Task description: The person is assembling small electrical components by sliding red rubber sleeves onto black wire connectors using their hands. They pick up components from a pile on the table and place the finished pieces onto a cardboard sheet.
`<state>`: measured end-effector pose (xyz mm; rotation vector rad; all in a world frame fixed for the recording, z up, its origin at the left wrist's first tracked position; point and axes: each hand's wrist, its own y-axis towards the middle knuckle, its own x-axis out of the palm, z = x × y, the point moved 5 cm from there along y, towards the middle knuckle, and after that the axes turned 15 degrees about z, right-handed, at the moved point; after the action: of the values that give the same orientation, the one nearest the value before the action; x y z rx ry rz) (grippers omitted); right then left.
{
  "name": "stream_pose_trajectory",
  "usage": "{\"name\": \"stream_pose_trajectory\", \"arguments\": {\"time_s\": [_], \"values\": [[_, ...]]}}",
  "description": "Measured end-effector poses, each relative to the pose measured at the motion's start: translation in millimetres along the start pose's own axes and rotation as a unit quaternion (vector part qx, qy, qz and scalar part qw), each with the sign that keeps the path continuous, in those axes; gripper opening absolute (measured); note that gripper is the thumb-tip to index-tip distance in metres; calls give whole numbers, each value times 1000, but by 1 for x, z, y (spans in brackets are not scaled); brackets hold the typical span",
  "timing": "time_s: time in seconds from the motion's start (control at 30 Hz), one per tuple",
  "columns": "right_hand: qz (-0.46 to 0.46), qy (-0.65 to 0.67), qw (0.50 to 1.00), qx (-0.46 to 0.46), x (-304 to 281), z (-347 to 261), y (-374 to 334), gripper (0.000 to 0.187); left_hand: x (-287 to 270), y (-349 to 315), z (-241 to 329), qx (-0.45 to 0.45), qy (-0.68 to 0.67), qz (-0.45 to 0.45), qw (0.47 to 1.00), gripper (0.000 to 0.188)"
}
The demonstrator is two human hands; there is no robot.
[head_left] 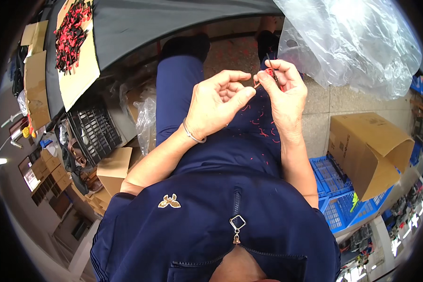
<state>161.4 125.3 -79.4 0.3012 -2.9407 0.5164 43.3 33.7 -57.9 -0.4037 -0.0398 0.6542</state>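
Holding the small red-and-black part [270, 72]: right hand [289, 98], thumb and fingers pinched on it, over the right thigh, off the surface's [131, 33] near edge. Left hand [215, 104] is beside it, thumb and forefinger tips narrowly apart; can't tell if anything thin sits between.

Risk: part slips into the lap or to the floor [317, 101] if the pinch eases, since grip area looks tiny. Loose red scraps [263, 132] on the trousers [178, 89] would make it hard to spot.

Long axis: black end points away from the wearer, leaning slightly left; red end mostly hidden by fingers.

Farther out: pile of red and black pieces [73, 37] on a cardboard sheet [76, 87], surface's left end. Clear plastic [343, 42] at its right end.
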Motion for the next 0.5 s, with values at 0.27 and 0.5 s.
{"name": "stream_pose_trajectory", "arguments": {"time_s": [0.27,0.5], "values": [[52,24,998,-39,-2,0,-4,29,4,4,-22,-205,-200,-70,955,18],[14,-149,969,-196,-7,-16,-22,18,-2,3,-10,-93,-42,0,995,12]]}}
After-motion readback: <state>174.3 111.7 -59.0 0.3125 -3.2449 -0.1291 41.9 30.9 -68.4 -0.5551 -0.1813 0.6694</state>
